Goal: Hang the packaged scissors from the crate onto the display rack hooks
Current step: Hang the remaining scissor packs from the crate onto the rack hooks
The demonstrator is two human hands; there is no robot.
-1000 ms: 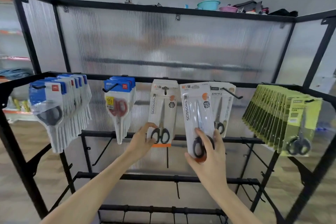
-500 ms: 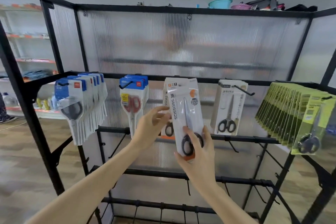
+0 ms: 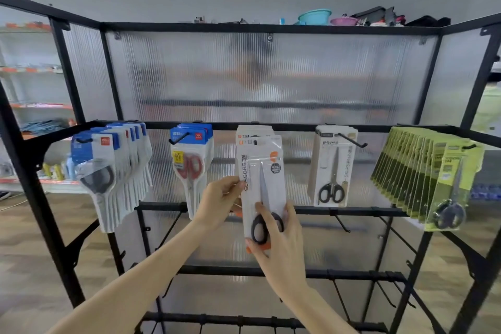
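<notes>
Right hand (image 3: pixel 276 247) gripping white scissors pack (image 3: pixel 261 184) by its near end, left hand (image 3: pixel 221 199) pinching its left edge, before middle rack hook's hung pack (image 3: pixel 253 131).

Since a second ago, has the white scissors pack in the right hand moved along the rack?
Yes. The white scissors pack moved left, from beside the beige scissors pack onto the centre hook's pack.

Matt black metal rack (image 3: pixel 271 125), ribbed translucent plastic panel (image 3: pixel 271 76), glossy plastic-fronted scissors pack (image 3: pixel 261 171).
</notes>
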